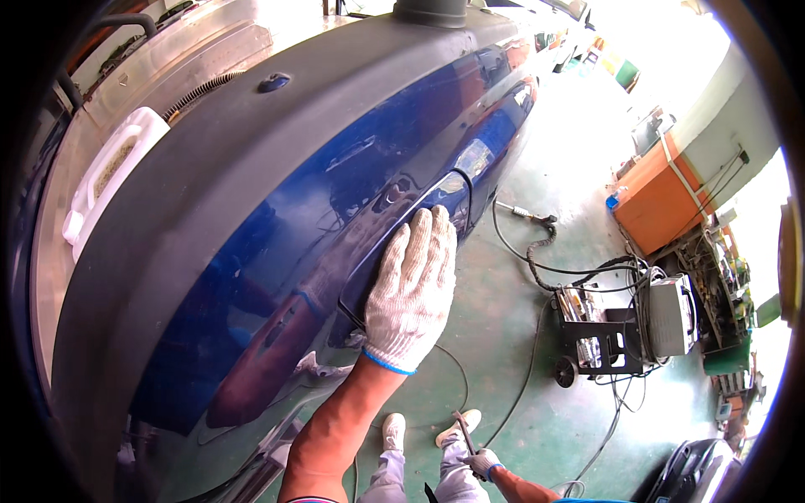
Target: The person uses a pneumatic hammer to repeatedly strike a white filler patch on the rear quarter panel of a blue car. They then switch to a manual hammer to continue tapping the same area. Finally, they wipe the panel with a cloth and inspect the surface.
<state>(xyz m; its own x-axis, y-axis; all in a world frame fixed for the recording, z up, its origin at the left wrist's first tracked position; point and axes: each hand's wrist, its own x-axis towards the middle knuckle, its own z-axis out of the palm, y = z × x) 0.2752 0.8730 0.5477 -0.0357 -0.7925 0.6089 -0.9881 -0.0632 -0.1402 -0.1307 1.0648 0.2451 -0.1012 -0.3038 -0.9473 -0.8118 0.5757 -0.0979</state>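
My left hand (pixel 411 289), in a white knit glove with a blue cuff, lies flat on the glossy blue side panel (pixel 277 243) of a vehicle. Its fingers are stretched out, close together, and point away from me. The palm covers part of a flap outlined by a dark seam (pixel 470 189). Low beside my leg, my right hand (pixel 484 461), also gloved, is closed around a slim, dark metal bar-like tool (pixel 465 429). The exact kind of tool is too small to make out.
Matte black trim (pixel 210 126) runs along the panel's top. Behind it sits a white jug (pixel 113 172). On the green floor (pixel 503 335) to the right stand a black wheeled cart (pixel 599 335) and a grey boxy machine (pixel 671 314). Loose cables (pixel 532 360) trail near my feet.
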